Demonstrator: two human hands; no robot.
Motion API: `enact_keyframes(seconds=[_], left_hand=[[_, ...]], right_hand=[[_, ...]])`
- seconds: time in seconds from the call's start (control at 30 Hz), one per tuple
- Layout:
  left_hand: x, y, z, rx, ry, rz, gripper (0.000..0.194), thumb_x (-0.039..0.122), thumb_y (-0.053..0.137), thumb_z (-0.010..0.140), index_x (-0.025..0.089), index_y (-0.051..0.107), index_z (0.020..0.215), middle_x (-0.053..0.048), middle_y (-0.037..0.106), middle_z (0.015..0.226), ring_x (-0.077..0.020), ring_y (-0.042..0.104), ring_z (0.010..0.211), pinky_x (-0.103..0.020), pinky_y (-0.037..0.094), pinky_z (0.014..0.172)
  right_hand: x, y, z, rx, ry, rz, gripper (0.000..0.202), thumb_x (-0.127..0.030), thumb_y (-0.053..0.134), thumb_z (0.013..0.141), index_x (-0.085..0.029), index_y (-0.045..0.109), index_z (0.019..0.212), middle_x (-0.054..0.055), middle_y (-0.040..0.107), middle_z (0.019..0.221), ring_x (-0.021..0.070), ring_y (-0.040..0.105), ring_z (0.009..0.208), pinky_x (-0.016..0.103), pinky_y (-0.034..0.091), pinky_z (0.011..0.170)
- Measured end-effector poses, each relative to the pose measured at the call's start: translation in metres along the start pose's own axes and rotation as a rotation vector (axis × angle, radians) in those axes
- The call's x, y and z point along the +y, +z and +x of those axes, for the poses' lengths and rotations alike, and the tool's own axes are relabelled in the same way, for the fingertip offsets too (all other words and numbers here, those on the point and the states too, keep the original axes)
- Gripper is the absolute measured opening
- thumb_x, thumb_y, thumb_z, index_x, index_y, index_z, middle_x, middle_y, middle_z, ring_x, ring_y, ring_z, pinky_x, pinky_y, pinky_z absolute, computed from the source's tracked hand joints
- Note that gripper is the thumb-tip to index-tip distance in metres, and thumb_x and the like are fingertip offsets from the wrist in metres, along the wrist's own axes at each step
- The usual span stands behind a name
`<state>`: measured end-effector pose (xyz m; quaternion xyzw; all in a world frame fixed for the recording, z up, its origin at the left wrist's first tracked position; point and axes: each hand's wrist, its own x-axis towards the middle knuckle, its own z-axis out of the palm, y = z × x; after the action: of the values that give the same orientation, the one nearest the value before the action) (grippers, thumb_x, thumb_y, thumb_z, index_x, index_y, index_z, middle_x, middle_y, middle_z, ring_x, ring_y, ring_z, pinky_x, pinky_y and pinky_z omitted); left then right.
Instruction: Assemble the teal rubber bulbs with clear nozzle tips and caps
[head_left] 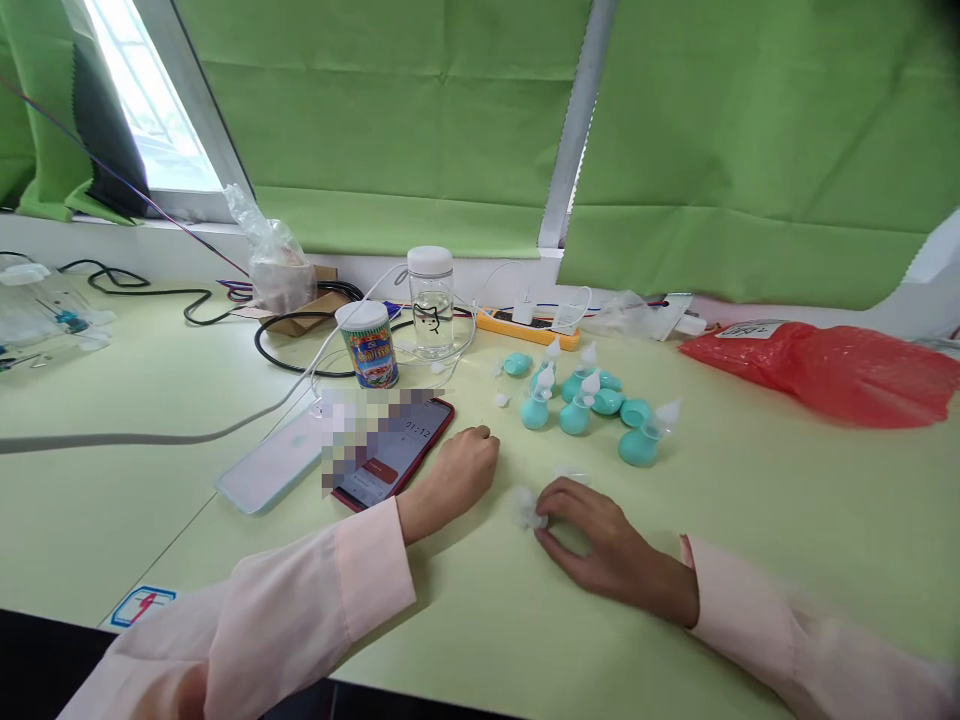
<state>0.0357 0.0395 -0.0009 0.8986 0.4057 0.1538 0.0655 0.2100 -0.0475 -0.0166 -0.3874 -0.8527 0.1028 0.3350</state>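
The right hand (600, 540) lies palm-down on the pale green table (750, 520), its fingertips pinched on a small translucent white piece (529, 510). The left hand (457, 470) rests beside it, curled into a loose fist (whether it holds anything cannot be told), just right of a red-cased phone (394, 455). Beyond both hands stands a cluster of teal bulbs (585, 400) with white tips. Further back are a printed can (369, 345) and a clear jar (431, 300).
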Motion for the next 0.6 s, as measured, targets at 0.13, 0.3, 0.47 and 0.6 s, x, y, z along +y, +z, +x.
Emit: enact_keyframes(seconds=[0.13,0.3,0.47,0.6], left_hand=[[0.004,-0.006,-0.015,0.092,0.041,-0.122,0.015,0.007,0.05,0.074,0.012,0.063,0.071,-0.005,0.064,0.069,-0.0139,0.059,0.062,-0.023,0.047,0.059],[0.018,-0.014,-0.033,0.48,0.191,-0.559,0.008,0.012,0.056,0.074,0.013,0.063,0.072,-0.005,0.066,0.069,-0.0123,0.061,0.063,-0.021,0.049,0.057],[0.027,-0.013,-0.041,0.591,0.242,-0.685,0.01,0.008,0.057,0.071,0.013,0.064,0.076,-0.006,0.065,0.07,-0.0127,0.061,0.063,-0.021,0.05,0.056],[0.031,-0.012,-0.044,0.61,0.185,-0.702,0.012,0.007,0.058,0.07,0.014,0.064,0.077,-0.006,0.064,0.071,-0.013,0.06,0.063,-0.022,0.05,0.054]], right_hand=[[0.01,0.0,0.006,0.179,0.049,-0.01,0.014,-0.012,0.052,0.074,-0.019,0.05,0.087,0.004,0.055,0.08,0.0156,0.055,0.074,0.028,0.046,0.062],[-0.001,-0.005,0.009,0.297,0.179,0.176,0.022,-0.012,0.057,0.072,-0.021,0.051,0.092,0.003,0.056,0.082,0.0153,0.056,0.076,0.028,0.05,0.066],[-0.016,-0.004,0.002,0.249,0.257,0.356,0.03,-0.011,0.056,0.073,-0.021,0.055,0.102,0.005,0.055,0.091,0.0153,0.055,0.08,0.026,0.053,0.063],[-0.015,-0.003,0.001,0.286,0.345,0.476,0.023,-0.013,0.058,0.073,-0.022,0.06,0.094,0.005,0.053,0.09,0.0147,0.053,0.079,0.025,0.052,0.06]])
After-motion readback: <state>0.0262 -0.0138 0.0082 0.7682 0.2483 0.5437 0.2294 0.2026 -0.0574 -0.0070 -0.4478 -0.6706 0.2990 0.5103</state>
